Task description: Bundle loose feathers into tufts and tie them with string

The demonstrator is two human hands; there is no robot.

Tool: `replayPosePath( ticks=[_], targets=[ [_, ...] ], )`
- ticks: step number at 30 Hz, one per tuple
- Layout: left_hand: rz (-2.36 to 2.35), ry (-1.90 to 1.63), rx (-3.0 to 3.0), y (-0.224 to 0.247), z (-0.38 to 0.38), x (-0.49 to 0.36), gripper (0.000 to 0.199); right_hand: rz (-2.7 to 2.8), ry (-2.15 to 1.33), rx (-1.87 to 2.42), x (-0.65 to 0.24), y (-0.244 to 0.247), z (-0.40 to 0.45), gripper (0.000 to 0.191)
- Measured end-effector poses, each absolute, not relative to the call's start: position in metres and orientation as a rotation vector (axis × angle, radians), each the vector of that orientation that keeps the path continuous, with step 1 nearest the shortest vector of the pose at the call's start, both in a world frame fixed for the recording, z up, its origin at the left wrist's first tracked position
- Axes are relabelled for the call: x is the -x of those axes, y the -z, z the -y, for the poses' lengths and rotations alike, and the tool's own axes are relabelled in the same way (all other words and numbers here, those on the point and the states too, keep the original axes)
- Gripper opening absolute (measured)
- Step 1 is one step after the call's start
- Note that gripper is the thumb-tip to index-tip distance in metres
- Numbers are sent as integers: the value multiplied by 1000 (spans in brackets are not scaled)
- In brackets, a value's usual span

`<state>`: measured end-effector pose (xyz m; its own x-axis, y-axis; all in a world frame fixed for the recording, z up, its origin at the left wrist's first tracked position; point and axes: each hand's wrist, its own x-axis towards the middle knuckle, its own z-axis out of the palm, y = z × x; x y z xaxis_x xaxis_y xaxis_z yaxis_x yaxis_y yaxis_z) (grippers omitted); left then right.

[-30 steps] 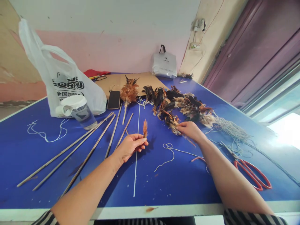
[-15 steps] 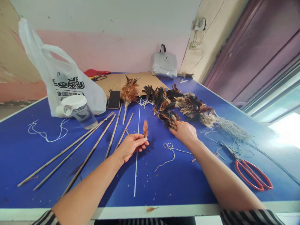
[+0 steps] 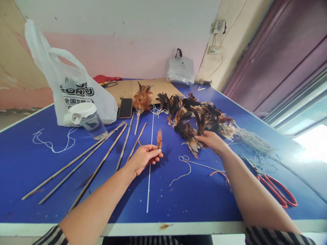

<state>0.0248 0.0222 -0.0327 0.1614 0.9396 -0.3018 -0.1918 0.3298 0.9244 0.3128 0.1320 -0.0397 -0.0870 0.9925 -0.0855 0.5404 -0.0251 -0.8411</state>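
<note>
Between the thumb and fingers of my left hand (image 3: pixel 148 157) a small reddish-brown feather (image 3: pixel 159 137) stands upright. My right hand (image 3: pixel 212 141) pinches dark feathers (image 3: pixel 200 119) at the near edge of a long pile of black, brown and cream feathers (image 3: pixel 178 112). Behind my left hand lies a bound bunch of brown feathers (image 3: pixel 143 98) on a short stick. A loose pale string (image 3: pixel 188 166) curls on the blue table between my forearms.
Several thin sticks (image 3: pixel 102 163) fan out at the left. Behind them are a plastic jug (image 3: pixel 89 120), a white bag (image 3: pixel 76 85) and a phone (image 3: pixel 125 108). Red-handled scissors (image 3: pixel 277 190) and tangled strings (image 3: pixel 255 143) lie right of my right forearm.
My right hand has moved right and slightly toward me, lifting dark feathers off the pile's near edge. My left hand stays nearly in place with its feather.
</note>
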Motion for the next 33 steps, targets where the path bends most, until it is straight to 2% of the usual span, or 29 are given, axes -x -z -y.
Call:
replayPosePath(
  ticks=[4,9,13,24,30,33],
  targets=[
    [-1087,-979,-878,34,-23,-24,25,1811,-595,1827,-316,41,-135,40],
    [-1085,-977,-877,36,-23,-23,24,1722,-542,1846,-329,33,-135,44],
    [-1095,-974,-865,34,-23,-24,24,1782,-467,1912,-340,24,-132,34],
    [-1088,-984,-861,34,-23,-23,24,1985,-571,1926,-321,33,-131,12],
    [-1084,-984,-861,35,-22,-23,24,1513,-1042,1701,-326,29,-129,13],
    [-1078,-986,-857,36,-23,-23,24,1351,-1207,1567,-328,27,-129,25]
  ],
)
